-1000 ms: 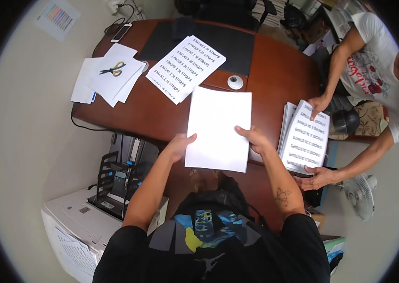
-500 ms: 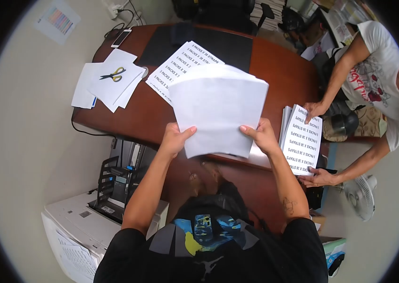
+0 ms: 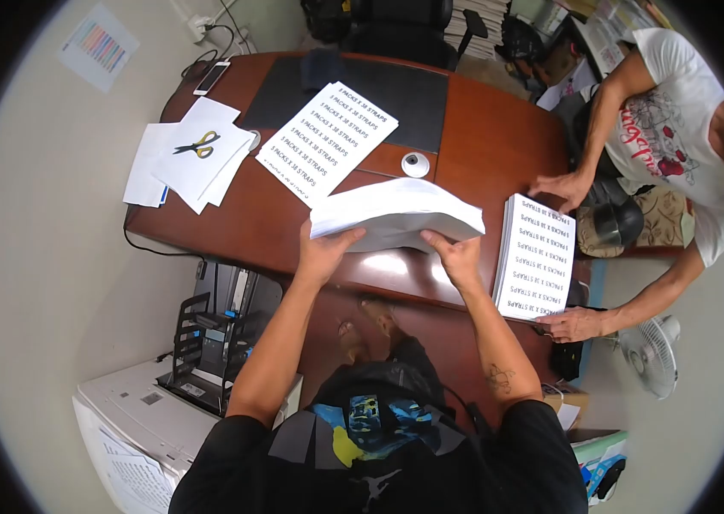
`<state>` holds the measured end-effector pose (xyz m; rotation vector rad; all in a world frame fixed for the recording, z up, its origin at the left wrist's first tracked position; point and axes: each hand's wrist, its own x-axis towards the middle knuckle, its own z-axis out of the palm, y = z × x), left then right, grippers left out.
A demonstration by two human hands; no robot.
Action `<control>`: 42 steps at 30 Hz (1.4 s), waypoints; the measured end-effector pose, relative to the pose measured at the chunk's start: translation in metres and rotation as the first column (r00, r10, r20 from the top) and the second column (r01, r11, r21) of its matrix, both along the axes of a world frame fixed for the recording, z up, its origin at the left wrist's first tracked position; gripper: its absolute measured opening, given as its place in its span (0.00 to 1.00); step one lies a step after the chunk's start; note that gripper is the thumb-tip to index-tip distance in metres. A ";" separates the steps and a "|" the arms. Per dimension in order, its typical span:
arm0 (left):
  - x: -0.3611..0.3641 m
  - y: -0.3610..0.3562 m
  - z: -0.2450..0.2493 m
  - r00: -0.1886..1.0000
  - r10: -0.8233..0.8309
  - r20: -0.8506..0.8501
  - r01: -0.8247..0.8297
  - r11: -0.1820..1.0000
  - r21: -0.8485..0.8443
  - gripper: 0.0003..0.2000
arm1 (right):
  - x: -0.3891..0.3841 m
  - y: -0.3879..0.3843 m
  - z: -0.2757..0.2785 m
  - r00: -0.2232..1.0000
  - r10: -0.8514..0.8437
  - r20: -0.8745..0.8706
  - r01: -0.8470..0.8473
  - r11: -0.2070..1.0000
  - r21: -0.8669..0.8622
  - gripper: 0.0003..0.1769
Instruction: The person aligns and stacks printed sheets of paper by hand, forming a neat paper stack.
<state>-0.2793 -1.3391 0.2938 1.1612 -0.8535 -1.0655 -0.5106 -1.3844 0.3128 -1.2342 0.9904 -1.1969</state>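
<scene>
Between my two hands is a thick stack of white paper (image 3: 396,206), bowed upward and seen mostly along its edge above the desk's near side. My left hand (image 3: 326,250) grips its left end, thumb along the near side. The right end is pinched by my right hand (image 3: 454,255), thumb on the near face. Beyond the stack, printed sheets (image 3: 328,141) reading "5 PACKS X 38 STRAPS" lie on the desk. To the right, a co-worker's hand (image 3: 574,324) touches the lower corner of another printed stack (image 3: 538,257), and their other hand (image 3: 563,190) is by its top.
Scissors (image 3: 197,146) lie on white sheets (image 3: 186,176) at the desk's left, near a phone (image 3: 212,77). A small round white object (image 3: 414,164) sits mid-desk (image 3: 499,128). A printer (image 3: 148,403) stands lower left, and a fan (image 3: 649,355) lower right.
My paper stack has tipped from showing its broad face to nearly edge-on and bowed, uncovering the printed sheets and round object. The co-worker's upper hand has lifted off the right stack.
</scene>
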 end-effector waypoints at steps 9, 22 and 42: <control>0.033 0.057 -0.016 0.746 0.064 -0.663 0.106 0.971 0.213 0.39 | 0.014 -0.008 0.042 0.941 0.009 -0.337 -0.094 0.967 -0.238 0.18; 0.004 0.104 -0.083 0.798 -0.198 -0.570 0.532 0.675 0.511 0.26 | -0.088 0.109 -0.094 0.601 0.016 -0.799 -0.216 0.966 -0.143 0.25; 0.001 0.115 -0.060 0.818 -0.268 -0.510 0.547 0.636 0.544 0.22 | -0.061 0.110 -0.060 0.919 0.360 0.158 -0.353 0.579 0.735 0.25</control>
